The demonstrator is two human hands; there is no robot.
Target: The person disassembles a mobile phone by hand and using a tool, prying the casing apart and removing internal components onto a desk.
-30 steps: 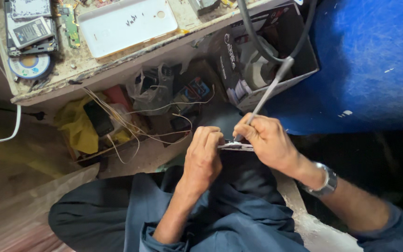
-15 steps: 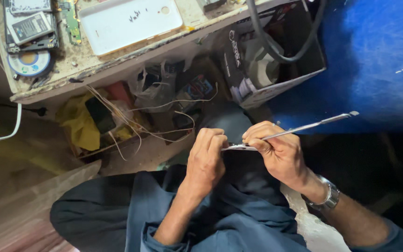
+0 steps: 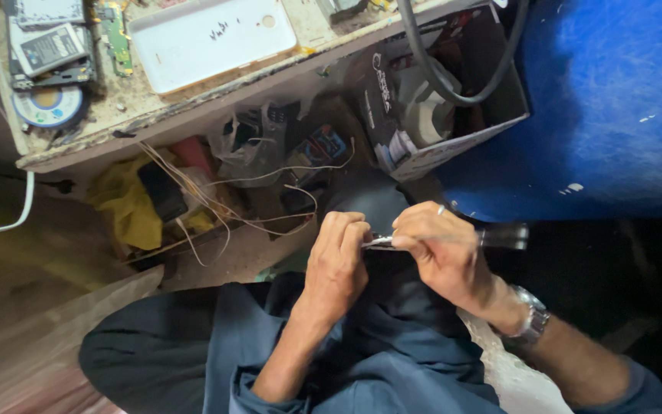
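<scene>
A small flat metallic part (image 3: 379, 242) sits pinched between both hands above the person's lap. The left hand (image 3: 339, 261) clamps its near end with curled fingers; the right hand (image 3: 438, 249) grips the other end along with a thin metal tool (image 3: 500, 236) pointing rightward. Beyond, a worn tabletop (image 3: 193, 107) carries a white phone back cover (image 3: 212, 42); an open box (image 3: 454, 100) hangs beside it.

Both hands are meeting over the lap, forearms angling upward in rolled dark blue sleeves. The left hand (image 3: 336, 264) is curling its fingers inward, pinching. The right hand (image 3: 442, 249) is closing in a grip, wrist bent, facing the left.
</scene>
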